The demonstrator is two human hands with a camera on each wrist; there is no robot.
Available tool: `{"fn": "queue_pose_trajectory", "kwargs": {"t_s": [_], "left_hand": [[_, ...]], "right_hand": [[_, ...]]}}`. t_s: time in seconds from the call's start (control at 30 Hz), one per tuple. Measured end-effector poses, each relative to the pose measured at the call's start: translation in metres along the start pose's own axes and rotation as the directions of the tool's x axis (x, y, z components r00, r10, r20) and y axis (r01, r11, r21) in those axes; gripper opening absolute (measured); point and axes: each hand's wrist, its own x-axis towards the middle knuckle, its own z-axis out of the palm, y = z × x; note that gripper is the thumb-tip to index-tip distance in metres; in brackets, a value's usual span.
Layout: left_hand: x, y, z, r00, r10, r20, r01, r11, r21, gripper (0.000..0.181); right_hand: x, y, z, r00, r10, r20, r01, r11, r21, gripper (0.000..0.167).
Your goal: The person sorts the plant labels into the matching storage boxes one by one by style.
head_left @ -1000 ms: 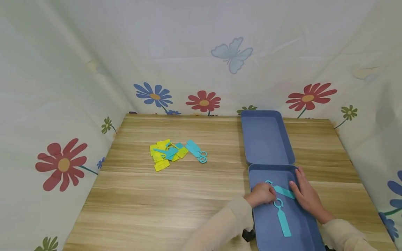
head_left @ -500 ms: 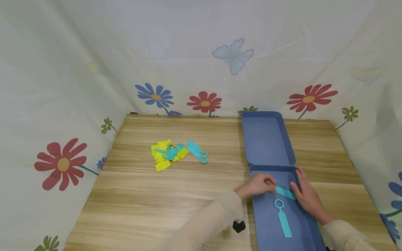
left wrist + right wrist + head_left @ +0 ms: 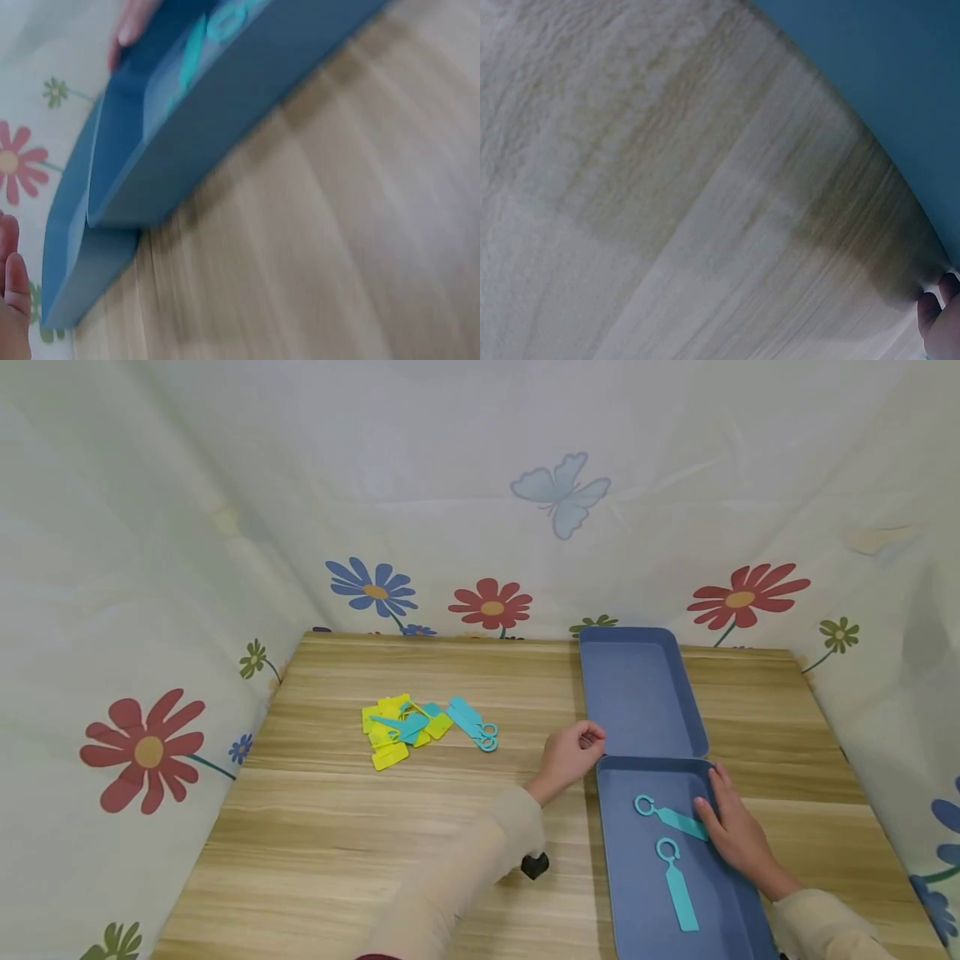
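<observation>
My left hand (image 3: 572, 755) hovers by the left side of the two blue trays, near where they meet, its fingers loosely curled with nothing visible between them. In the left wrist view, part of that hand (image 3: 13, 289) shows at the left edge. My right hand (image 3: 738, 831) holds the right wall of the near blue tray (image 3: 723, 910), thumb inside and fingers outside. Inside that tray lie two turquoise plant tags with ring hooks: an upper tag (image 3: 681, 822) slanting toward the right thumb and a lower tag (image 3: 681, 900) lying lengthwise. The right wrist view shows only fingertips (image 3: 930, 315) beside the tray wall.
The far blue tray (image 3: 641, 693) touches the near one's back end. A pile of yellow tags (image 3: 388, 756) mixed with turquoise ones lies left on the wooden table (image 3: 337, 843); turquoise tags (image 3: 467, 717) lie overlapped beside it. Flowered cloth (image 3: 420, 510) hangs behind.
My left hand has let go of the upper turquoise tag's ring end and moved up and left, out of the near tray. The right hand stays on the tray wall.
</observation>
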Motion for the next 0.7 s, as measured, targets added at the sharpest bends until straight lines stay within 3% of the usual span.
{"fn": "queue_pose_trajectory", "kwargs": {"t_s": [0.17, 0.33, 0.47, 0.57, 0.7], "left_hand": [[0.010, -0.023, -0.018, 0.997, 0.072, -0.034, -0.063, 0.975, 0.212, 0.015], [0.015, -0.051, -0.035, 0.987, 0.153, -0.057, -0.116, 0.901, 0.417, 0.022], [0.016, -0.065, -0.050, 0.984, 0.153, -0.086, -0.089, 0.857, 0.508, 0.027], [0.016, -0.076, -0.061, 0.983, 0.138, -0.118, -0.042, 0.805, 0.592, 0.032], [0.014, -0.091, -0.076, 0.990, 0.093, -0.106, 0.005, 0.730, 0.684, 0.041]], "right_hand": [[-0.001, -0.001, -0.001, 1.000, 0.008, 0.006, -0.008, 1.000, 0.001, 0.058], [-0.001, -0.001, -0.001, 1.000, 0.007, 0.006, -0.007, 1.000, 0.010, 0.059], [-0.001, 0.000, -0.001, 1.000, 0.005, 0.002, -0.005, 1.000, 0.006, 0.058], [-0.001, 0.000, -0.001, 1.000, 0.005, 0.002, -0.005, 1.000, 0.006, 0.058], [0.000, 0.000, -0.001, 1.000, 0.006, 0.004, -0.006, 1.000, 0.012, 0.059]]}}
